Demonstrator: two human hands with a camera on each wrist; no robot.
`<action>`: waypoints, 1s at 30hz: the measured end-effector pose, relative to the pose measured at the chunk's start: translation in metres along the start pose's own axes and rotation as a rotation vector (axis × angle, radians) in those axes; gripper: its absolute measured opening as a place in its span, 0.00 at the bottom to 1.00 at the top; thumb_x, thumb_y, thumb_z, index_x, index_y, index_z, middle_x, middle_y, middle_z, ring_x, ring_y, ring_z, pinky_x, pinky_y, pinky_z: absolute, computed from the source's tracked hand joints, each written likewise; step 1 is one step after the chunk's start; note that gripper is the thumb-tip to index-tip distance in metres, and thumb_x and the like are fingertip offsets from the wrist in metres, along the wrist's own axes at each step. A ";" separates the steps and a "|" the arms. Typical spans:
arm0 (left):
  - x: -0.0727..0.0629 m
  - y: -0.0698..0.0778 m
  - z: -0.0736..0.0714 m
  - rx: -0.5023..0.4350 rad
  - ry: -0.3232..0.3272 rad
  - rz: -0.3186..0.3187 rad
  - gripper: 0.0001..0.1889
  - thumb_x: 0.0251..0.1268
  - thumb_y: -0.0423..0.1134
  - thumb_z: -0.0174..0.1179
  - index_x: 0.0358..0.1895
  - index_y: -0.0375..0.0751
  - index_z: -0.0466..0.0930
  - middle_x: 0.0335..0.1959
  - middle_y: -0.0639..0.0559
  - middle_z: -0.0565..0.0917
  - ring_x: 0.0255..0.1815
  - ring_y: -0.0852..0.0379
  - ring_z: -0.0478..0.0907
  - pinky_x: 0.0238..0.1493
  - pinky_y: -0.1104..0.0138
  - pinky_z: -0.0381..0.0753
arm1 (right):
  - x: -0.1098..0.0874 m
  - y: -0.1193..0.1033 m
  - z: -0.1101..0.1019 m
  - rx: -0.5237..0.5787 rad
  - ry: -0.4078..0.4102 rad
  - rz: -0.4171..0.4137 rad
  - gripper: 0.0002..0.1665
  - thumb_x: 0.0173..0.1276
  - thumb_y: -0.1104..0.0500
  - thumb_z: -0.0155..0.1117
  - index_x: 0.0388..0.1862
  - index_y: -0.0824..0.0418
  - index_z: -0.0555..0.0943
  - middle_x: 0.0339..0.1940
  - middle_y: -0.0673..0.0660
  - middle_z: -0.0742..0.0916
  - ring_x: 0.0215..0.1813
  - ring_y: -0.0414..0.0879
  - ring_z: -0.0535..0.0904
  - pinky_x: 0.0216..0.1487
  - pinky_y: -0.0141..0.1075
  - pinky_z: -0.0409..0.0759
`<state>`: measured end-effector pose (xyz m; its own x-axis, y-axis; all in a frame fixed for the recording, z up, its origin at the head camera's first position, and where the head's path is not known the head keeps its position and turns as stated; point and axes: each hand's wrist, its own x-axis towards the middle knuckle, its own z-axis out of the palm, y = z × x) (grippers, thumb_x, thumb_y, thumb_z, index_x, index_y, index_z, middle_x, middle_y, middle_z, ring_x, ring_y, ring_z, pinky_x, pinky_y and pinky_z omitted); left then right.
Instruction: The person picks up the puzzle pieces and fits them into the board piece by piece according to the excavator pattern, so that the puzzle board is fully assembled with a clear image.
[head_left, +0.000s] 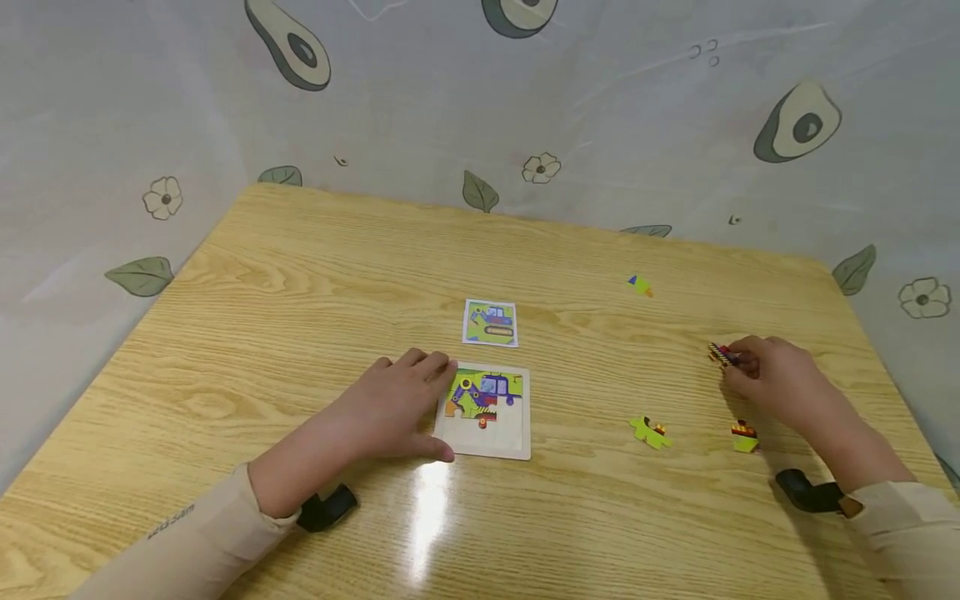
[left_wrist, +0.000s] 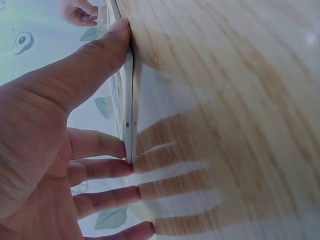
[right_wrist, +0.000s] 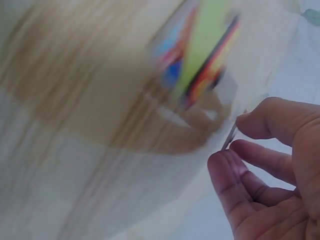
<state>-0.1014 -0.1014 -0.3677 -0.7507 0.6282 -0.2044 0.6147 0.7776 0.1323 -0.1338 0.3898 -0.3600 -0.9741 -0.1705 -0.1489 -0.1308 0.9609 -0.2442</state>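
My left hand (head_left: 397, 404) rests on the table at the left side of a square puzzle tray (head_left: 527, 417). Its thumb and straight fingers touch the tray's edge, as the left wrist view also shows. Fitted pieces (head_left: 480, 392) in the upper part of the tray form part of a blue digger on green. Over at the right of the table, my right hand (head_left: 776, 379) pinches a puzzle piece (head_left: 722, 355) with a black-and-yellow striped edge between thumb and fingertips. The right wrist view shows this piece (right_wrist: 229, 136) edge-on as a thin sliver.
Behind the tray lies a small picture card (head_left: 490, 323) of the digger. Loose puzzle pieces lie to the right: a green one (head_left: 649, 432), a green-and-red one (head_left: 745, 437), and one farther back (head_left: 639, 285). A patterned cloth (head_left: 420, 108) hangs beyond the table's far edge.
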 end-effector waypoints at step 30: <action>0.001 0.000 0.002 -0.001 0.012 0.000 0.58 0.55 0.75 0.67 0.80 0.36 0.64 0.77 0.44 0.71 0.75 0.41 0.70 0.63 0.41 0.79 | 0.005 -0.198 0.042 -0.065 -0.040 -0.735 0.16 0.71 0.64 0.69 0.56 0.61 0.85 0.48 0.55 0.85 0.45 0.41 0.80 0.44 0.33 0.84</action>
<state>-0.1019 -0.1009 -0.3694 -0.7534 0.6285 -0.1930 0.6145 0.7776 0.1333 -0.1047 0.1898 -0.3530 -0.6234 -0.7819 -0.0040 -0.7589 0.6063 -0.2374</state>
